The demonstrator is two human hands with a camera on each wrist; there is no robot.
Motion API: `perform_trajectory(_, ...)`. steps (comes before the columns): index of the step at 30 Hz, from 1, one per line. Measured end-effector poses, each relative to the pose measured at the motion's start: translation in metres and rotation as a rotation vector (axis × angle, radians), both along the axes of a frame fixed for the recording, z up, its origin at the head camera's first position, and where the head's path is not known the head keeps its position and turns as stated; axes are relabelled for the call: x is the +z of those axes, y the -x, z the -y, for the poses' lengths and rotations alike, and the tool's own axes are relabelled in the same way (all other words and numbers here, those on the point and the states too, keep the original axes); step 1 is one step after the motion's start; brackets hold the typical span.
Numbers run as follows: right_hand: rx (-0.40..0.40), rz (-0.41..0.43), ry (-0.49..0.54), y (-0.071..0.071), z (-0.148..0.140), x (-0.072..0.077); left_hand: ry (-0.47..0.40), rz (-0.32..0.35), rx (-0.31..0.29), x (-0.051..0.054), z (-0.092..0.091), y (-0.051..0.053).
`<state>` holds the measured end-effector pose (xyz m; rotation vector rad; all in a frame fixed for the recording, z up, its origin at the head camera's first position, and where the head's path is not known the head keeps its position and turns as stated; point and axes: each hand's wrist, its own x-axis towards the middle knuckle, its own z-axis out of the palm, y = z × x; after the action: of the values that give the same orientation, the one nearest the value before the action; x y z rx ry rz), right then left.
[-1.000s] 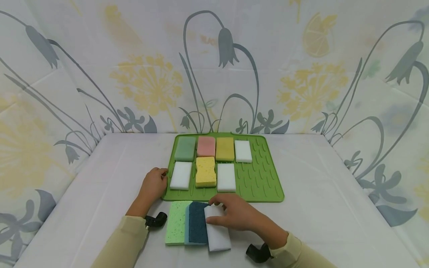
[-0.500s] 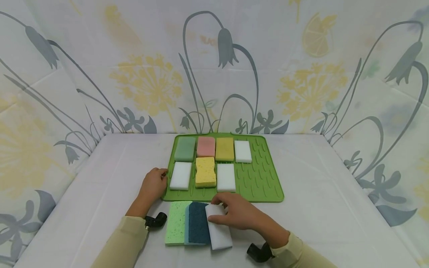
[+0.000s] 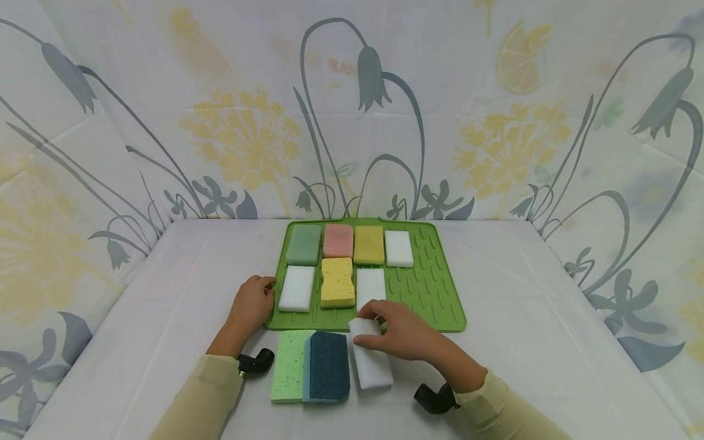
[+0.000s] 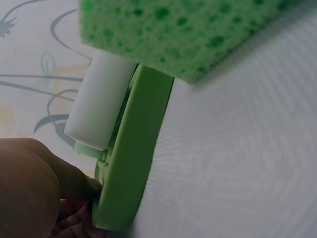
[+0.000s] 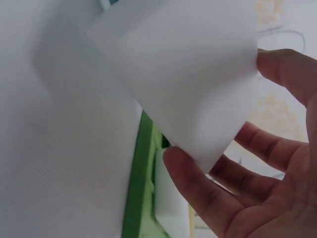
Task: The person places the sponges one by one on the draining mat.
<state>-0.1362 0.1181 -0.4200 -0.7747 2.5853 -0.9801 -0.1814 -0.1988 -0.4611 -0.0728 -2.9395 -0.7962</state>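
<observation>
My right hand (image 3: 404, 330) pinches a white melamine sponge (image 3: 374, 363), thumb and fingers on its edges. It is tilted and raised in front of the green silicone mat (image 3: 423, 293); the right wrist view shows its broad face (image 5: 183, 74). My left hand (image 3: 252, 305) grips the mat's left edge, the thumb on the rim (image 4: 119, 198) in the left wrist view. On the mat lie a green sponge (image 3: 304, 244), a pink sponge (image 3: 338, 241), a mustard sponge (image 3: 369, 245), a yellow notched sponge (image 3: 337, 282) and white sponges (image 3: 398, 249), one partly hidden by my right hand.
A light green speckled sponge (image 3: 288, 366) and a blue sponge with a dark scouring face (image 3: 329, 366) lie side by side on the white tablecloth (image 3: 528, 318) before the mat. Flowered cloth (image 3: 352, 122) hangs behind and at both sides.
My right hand has carried the white sponge up and to the right, off the blue sponge's side and nearer the mat. The left hand stays where it was.
</observation>
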Motion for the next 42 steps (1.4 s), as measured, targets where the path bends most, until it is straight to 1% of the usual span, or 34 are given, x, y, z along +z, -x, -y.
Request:
perform_trajectory(6,-0.048,-0.038,0.01,0.01,-0.01,0.006,0.006,0.004,0.003,0.001,0.0,0.0)
perform_trajectory(13,-0.119,-0.088,-0.02,0.02,-0.019,0.015,0.007,0.022,0.003,0.004,-0.002,0.003)
perform_trajectory(18,-0.144,-0.105,-0.052,0.028,-0.024,0.019,0.004,0.021,0.005,0.004,-0.003,0.005)
perform_trajectory(22,-0.162,-0.101,-0.064,0.034,-0.029,0.021,0.01,0.011,0.006,0.003,-0.003,0.007)
perform_trajectory(27,-0.17,-0.111,-0.071,0.042,-0.034,0.02,0.017,-0.009,0.009,0.001,-0.002,0.007)
perform_trajectory(36,-0.227,-0.087,-0.096,0.052,-0.041,0.023,0.017,-0.001,0.009,0.002,0.0,0.003)
perform_trajectory(42,-0.24,-0.07,-0.091,0.06,-0.047,0.017,0.014,0.0,0.01,0.0,0.0,0.001)
